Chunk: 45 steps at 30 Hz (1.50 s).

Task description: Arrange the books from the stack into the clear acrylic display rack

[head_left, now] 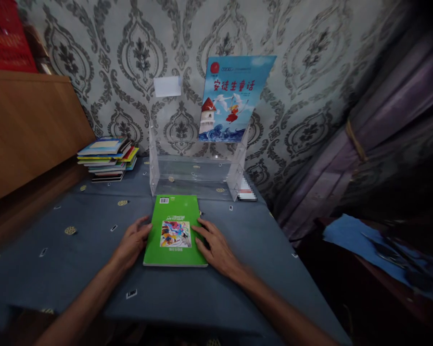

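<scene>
A green book [152, 254] with a colourful picture on its cover lies flat on the cloth-covered table, its print upside down to me. My left hand [133, 241] rests against the book's left edge, fingers stretched and slightly apart. On the other side, my right hand [216, 247] lies over the right edge with spread fingers touching the cover. Just behind the book stands a clear acrylic rack [193, 169]. A blue book [234, 103] with red Chinese characters is upright at the rack's upper right.
A stack of books [110, 158] sits at the table's back left, beside a wooden cabinet [32, 129]. A white label [167, 86] shows at the rack's upper left. To the right hang purple curtains [346, 144], with a blue cloth [353, 235] below them.
</scene>
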Tool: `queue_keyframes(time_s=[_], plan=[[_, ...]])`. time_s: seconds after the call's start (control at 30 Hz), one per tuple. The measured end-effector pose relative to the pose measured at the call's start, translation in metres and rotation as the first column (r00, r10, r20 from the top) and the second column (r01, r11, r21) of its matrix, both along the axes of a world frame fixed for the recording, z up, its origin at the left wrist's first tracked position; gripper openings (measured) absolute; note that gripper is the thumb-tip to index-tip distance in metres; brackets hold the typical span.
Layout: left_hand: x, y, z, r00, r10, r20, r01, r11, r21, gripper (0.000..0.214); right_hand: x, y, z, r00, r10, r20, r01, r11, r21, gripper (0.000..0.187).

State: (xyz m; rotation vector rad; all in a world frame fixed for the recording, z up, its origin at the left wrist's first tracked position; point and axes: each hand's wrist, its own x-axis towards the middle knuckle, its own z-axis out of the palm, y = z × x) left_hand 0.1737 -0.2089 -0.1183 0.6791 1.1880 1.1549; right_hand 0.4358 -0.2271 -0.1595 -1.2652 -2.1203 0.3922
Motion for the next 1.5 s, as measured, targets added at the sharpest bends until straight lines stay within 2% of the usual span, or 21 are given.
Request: queue_keyframes(time_s=[0.17, 0.3, 0.4, 0.5, 0.6, 0.77, 0.9, 1.0, 1.1, 1.23, 1.3, 1.37, 1.43, 1.5], plan=[[0.007, 0.001, 0.002, 0.996, -0.074, 0.055, 0.073, 0.997, 0.029, 0.071, 0.003, -0.001, 0.005, 0.996, -0.001, -0.093, -0.004, 0.998, -0.060, 0.039], [0.009, 0.003, 0.008, 0.995, -0.042, 0.091, 0.048, 0.997, -0.058, 0.070, 0.008, 0.005, 0.003, 0.944, -0.070, -0.321, 0.031, 0.992, -0.126, 0.046], [0.008, 0.004, 0.016, 0.993, -0.044, 0.112, 0.051, 0.997, -0.062, 0.078, 0.015, 0.011, -0.001, 0.903, -0.028, -0.428, -0.051, 0.984, -0.171, 0.042], [0.007, 0.003, 0.021, 0.987, -0.088, 0.131, 0.094, 0.995, -0.040, 0.076, 0.019, 0.012, -0.003, 0.922, 0.064, -0.383, -0.110, 0.989, -0.100, 0.044], [0.005, 0.003, 0.020, 0.982, -0.117, 0.148, 0.127, 0.990, -0.059, 0.063, 0.021, 0.007, 0.000, 0.955, 0.078, -0.287, -0.090, 0.995, -0.031, 0.047], [0.000, -0.003, 0.025, 0.987, -0.102, 0.126, 0.109, 0.993, -0.048, 0.061, 0.019, 0.001, 0.008, 0.975, 0.141, -0.174, -0.142, 0.990, 0.002, 0.053], [-0.006, -0.017, 0.043, 0.984, -0.148, 0.104, 0.145, 0.989, 0.032, 0.065, 0.015, -0.002, 0.012, 0.956, 0.230, -0.180, -0.246, 0.967, -0.068, 0.060], [-0.009, -0.029, 0.056, 0.972, -0.227, 0.060, 0.218, 0.968, 0.123, 0.073, 0.012, -0.006, 0.018, 0.938, 0.287, -0.194, -0.316, 0.938, -0.143, 0.077], [-0.008, -0.036, 0.061, 0.973, -0.227, -0.031, 0.229, 0.957, 0.175, 0.075, 0.011, -0.011, 0.024, 0.929, 0.314, -0.194, -0.348, 0.921, -0.175, 0.086], [-0.006, -0.038, 0.061, 0.961, -0.197, -0.195, 0.241, 0.942, 0.235, 0.079, 0.010, -0.016, 0.026, 0.908, 0.357, -0.218, -0.395, 0.902, -0.171, 0.085], [-0.009, -0.037, 0.063, 0.921, -0.162, -0.353, 0.279, 0.908, 0.311, 0.074, 0.010, -0.017, 0.025, 0.897, 0.365, -0.249, -0.413, 0.892, -0.181, 0.083], [-0.013, -0.036, 0.066, 0.821, -0.046, -0.569, 0.330, 0.851, 0.408, 0.060, 0.010, -0.018, 0.024, 0.887, 0.362, -0.287, -0.424, 0.885, -0.195, 0.077], [-0.018, -0.033, 0.071, 0.645, 0.149, -0.749, 0.400, 0.770, 0.497, 0.045, 0.010, -0.017, 0.025, 0.875, 0.353, -0.332, -0.433, 0.877, -0.209, 0.071], [-0.023, -0.030, 0.075, 0.465, 0.359, -0.809, 0.462, 0.682, 0.568, 0.035, 0.012, -0.015, 0.027, 0.854, 0.343, -0.390, -0.448, 0.867, -0.218, 0.068]])
